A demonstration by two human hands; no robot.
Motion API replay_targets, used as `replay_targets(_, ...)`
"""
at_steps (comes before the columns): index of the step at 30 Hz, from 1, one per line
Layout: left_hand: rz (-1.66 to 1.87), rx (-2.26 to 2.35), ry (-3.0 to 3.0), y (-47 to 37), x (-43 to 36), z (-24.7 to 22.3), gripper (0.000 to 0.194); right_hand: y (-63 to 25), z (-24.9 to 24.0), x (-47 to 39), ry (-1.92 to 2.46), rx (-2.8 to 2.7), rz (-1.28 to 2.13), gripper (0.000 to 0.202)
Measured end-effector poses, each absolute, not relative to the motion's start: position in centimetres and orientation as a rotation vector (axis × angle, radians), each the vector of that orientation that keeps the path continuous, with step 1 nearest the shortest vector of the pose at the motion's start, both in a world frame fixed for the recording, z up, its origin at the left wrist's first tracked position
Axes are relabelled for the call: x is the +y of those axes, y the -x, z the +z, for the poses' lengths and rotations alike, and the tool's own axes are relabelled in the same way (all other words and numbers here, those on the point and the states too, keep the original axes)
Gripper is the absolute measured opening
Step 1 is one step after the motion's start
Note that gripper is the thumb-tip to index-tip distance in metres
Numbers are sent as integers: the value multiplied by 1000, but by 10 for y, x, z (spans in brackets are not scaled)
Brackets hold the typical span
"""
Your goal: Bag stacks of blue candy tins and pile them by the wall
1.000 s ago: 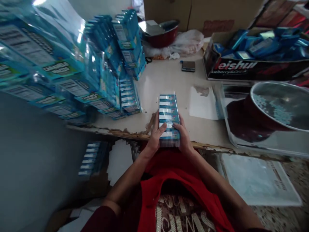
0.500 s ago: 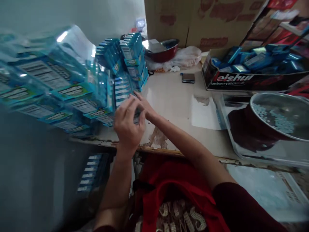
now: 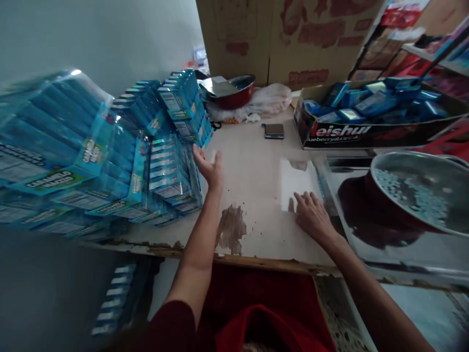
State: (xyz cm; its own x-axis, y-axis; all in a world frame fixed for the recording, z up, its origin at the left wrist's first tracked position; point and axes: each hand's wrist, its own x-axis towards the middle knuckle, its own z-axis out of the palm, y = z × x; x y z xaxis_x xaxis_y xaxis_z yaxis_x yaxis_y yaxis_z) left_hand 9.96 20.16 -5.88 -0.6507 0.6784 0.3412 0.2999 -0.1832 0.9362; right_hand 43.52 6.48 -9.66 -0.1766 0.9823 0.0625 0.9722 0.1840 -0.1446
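Observation:
My left hand [image 3: 210,168] is open beside the right side of the stacked blue boxes [image 3: 170,168], its fingers apart and nothing held. Over the lower right corner of a white paper sheet [image 3: 299,181], my right hand [image 3: 312,212] has its fingers spread and holds nothing; whether it touches the sheet I cannot tell. Clear-wrapped packs of blue boxes [image 3: 54,142] are piled along the left of the table [image 3: 252,171]. A small dark flat device [image 3: 274,131] lies behind the sheet.
At the right, a metal bowl [image 3: 432,215] with small light-blue pieces stands on a tray [image 3: 351,244]. Behind it is an open carton [image 3: 340,139] of blue packets. A red bowl [image 3: 234,100] and plastic bags [image 3: 271,98] sit at the back, before a cardboard sheet [image 3: 252,58].
My hands, close together at the stacked boxes before, have moved apart. The right one has gone right to the paper sheet, and the left has opened. The view has shifted.

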Motion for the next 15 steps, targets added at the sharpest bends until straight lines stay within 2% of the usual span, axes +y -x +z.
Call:
replay_targets(5, 2121, 2157, -777, -57, 321, -16, 90, -448, -101, 73, 1915, -2514, 15, 31)
replay_targets(9, 2077, 2248, -682, -50, 361, 21, 79, -446, -104, 68, 1851, -2518, -93, 27)
replay_targets(12, 1981, 2364, -627, -46, 372, 45, 91, -455, -116, 60, 1725, -2542, -82, 50)
replay_targets(15, 1872, 2417, -623, -37, 368, 61, 130, -462, -122, 54, 1722, -2494, -1, 62)
